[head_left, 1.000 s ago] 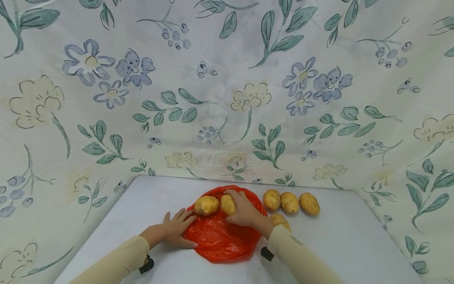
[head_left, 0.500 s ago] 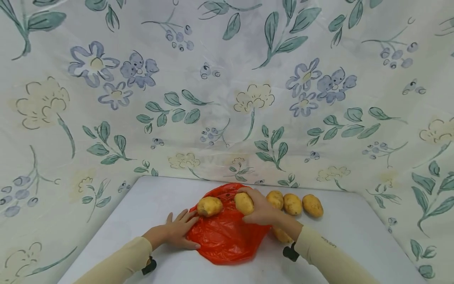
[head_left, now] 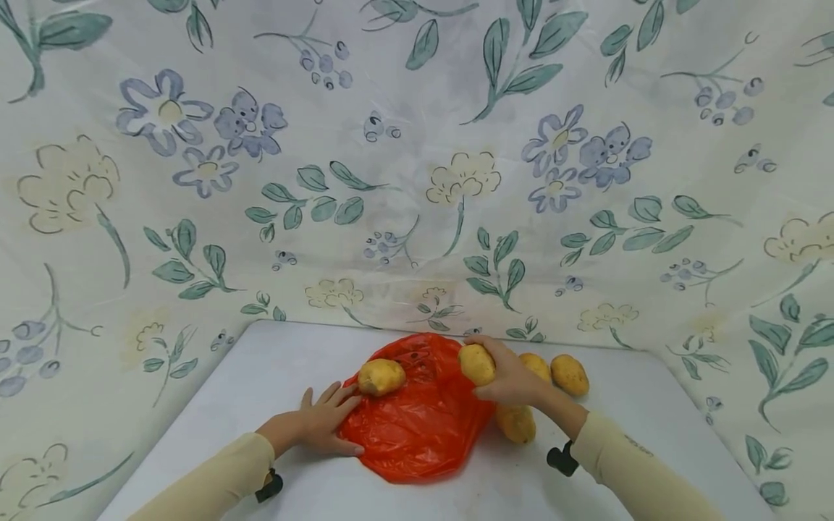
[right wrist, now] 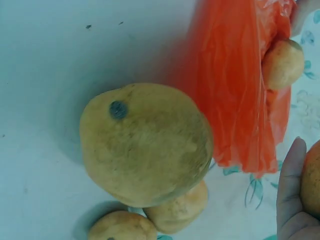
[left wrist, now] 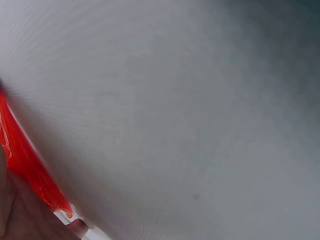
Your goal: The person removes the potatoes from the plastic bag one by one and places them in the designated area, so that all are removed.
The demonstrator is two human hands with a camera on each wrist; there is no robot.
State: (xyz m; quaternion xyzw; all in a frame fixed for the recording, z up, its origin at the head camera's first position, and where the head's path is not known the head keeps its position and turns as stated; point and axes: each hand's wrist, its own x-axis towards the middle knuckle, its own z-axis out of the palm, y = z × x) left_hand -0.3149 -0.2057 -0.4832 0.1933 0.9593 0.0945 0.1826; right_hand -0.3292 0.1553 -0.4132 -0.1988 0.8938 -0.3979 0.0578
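Observation:
A red plastic bag (head_left: 417,434) lies on the white table. My left hand (head_left: 322,420) rests with spread fingers on the bag's left edge; the left wrist view shows part of this hand (left wrist: 30,215) beside the red plastic (left wrist: 30,165). One potato (head_left: 381,377) sits at the bag's upper left. My right hand (head_left: 515,375) grips another potato (head_left: 478,364) at the bag's right side. In the right wrist view that held potato (right wrist: 311,180) shows at the right edge, next to the thumb.
Right of the bag, a loose potato (head_left: 516,424) lies below my right wrist, large in the right wrist view (right wrist: 145,145). Two more potatoes (head_left: 536,367) (head_left: 570,375) lie farther back, the nearer one partly covered by my hand. A flower-printed curtain (head_left: 391,217) surrounds the table.
My right hand has carried its potato rightward from the upper middle of the bag to its right side. It now covers one of the table potatoes. My left hand has stayed on the bag.

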